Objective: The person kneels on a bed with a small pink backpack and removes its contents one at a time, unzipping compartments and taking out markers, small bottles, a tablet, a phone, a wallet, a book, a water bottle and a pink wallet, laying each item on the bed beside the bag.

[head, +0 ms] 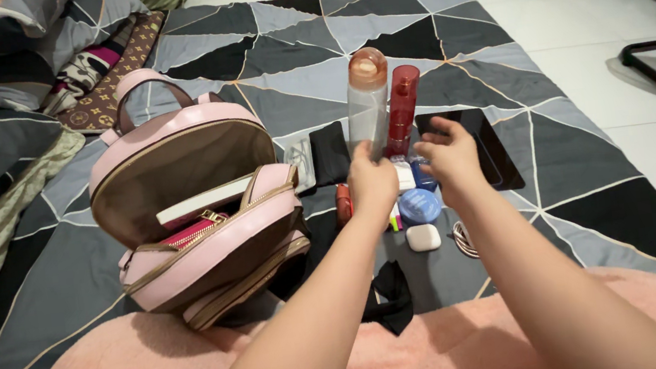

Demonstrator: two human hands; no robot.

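The clear bottle [367, 105] is gripped at its base by the left hand [371, 183]; the right hand [448, 157] is held open beside the red bottle [402, 108].

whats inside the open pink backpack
In the pink backpack, the main compartment shows a white book-like slab standing on edge against the brown lining. The front pocket shows a pink zipped pouch. Anything deeper is hidden by the walls.

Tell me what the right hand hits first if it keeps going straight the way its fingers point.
Most likely the red bottle: the right hand points up and left toward its base, beside the clear bottle that the left hand grips. Depth is unclear from one view.
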